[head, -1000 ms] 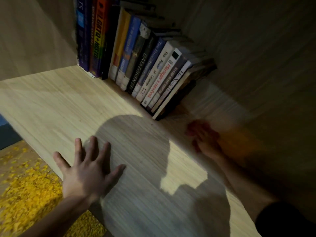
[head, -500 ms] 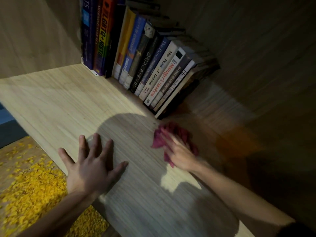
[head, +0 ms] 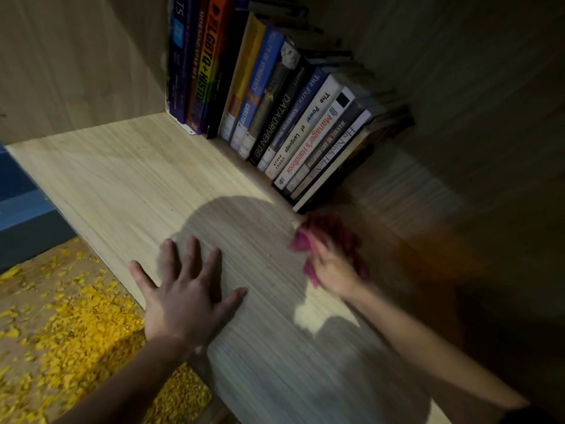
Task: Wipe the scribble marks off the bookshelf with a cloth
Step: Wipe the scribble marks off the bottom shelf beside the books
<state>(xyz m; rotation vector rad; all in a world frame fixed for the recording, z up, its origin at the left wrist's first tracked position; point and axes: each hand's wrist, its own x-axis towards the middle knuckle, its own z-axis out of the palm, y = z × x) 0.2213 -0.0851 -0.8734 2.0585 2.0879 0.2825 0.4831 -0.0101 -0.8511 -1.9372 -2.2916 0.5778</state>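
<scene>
My right grip point(head: 331, 267) covers the red cloth point(head: 339, 231); it is blurred, so I cannot tell if it clutches; the cloth pokes out far and left of it, near the books point(head: 305, 127); left grip point(head: 186, 298) lies flat on the shelf point(head: 137, 185), spread, holding nothing.

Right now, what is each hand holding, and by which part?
The right hand covers the bunched pink cloth; blur hides whether it grips or presses. The left hand holds nothing, flat on the shelf board.

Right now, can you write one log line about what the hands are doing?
left hand: flat on shelf | right hand: on pink cloth, grip blurred | cloth: beside leaning books | marks: none visible
</scene>
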